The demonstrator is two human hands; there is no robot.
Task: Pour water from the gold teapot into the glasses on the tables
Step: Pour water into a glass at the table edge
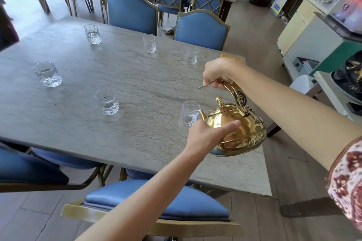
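Note:
The gold teapot (238, 129) hangs tilted over the near right part of the grey stone table (137, 84). My right hand (219, 73) grips its curved handle from above. My left hand (207, 136) cups the pot's lower left side. The spout touches the rim of the nearest glass (189, 113), which stands just left of the pot. Several more cut glasses stand on the table: one at the middle front (106, 101), one at the left (47, 74), and three along the far side (92, 34) (149, 43) (191, 55). I cannot make out a stream of water.
Blue padded chairs ring the table: two at the far side (131, 11) (200, 29), one right below me (156, 199), one at the near left (29, 164). A counter with boxes (321, 31) stands to the right. More tables and chairs fill the background.

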